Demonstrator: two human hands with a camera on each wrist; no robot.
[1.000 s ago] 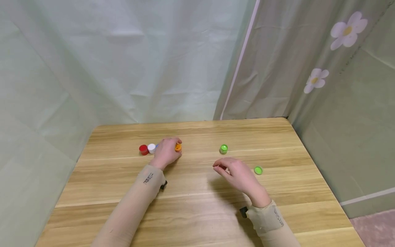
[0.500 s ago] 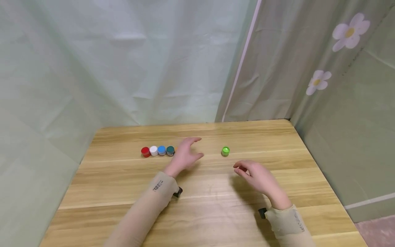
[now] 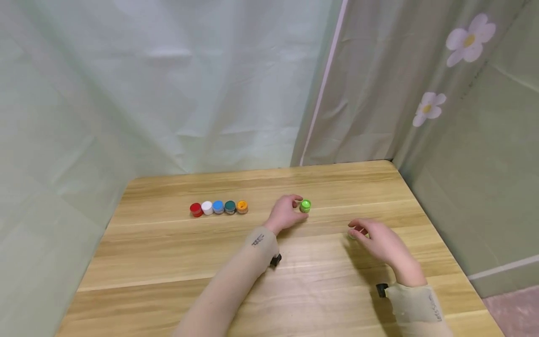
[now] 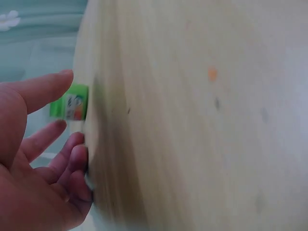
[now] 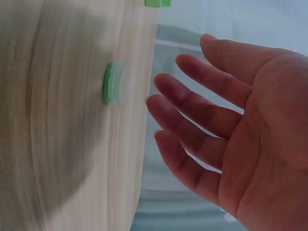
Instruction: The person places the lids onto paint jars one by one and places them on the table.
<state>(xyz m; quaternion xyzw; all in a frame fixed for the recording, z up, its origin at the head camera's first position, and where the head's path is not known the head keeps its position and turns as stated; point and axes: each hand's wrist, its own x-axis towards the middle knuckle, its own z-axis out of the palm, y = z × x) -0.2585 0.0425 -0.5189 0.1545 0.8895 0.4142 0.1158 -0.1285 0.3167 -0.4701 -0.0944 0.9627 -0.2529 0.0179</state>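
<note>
A small green paint pot point(image 3: 305, 206) stands lidless on the wooden table, right of the middle. My left hand point(image 3: 286, 213) reaches to it, with thumb and forefinger spread on either side. In the left wrist view a gap shows between the forefinger and the green pot point(image 4: 74, 102); whether the thumb touches it, I cannot tell. My right hand point(image 3: 378, 239) hovers over the pot's green lid, fingers loosely bent and holding nothing. That lid point(image 5: 114, 84) lies on the table, apart from the fingertips; in the head view the hand hides most of it.
Toward the back left stands a row of paint pots: red point(image 3: 196, 209), white point(image 3: 207, 208), blue point(image 3: 218, 207), dark green point(image 3: 229, 207) and orange point(image 3: 242, 207). The orange one is lidless. Pale curtains point(image 3: 236, 93) hang behind the table point(image 3: 168, 262).
My left hand has let go of the orange pot at the row's end and moved right to the green pot. My right hand has moved right, over the green lid.
</note>
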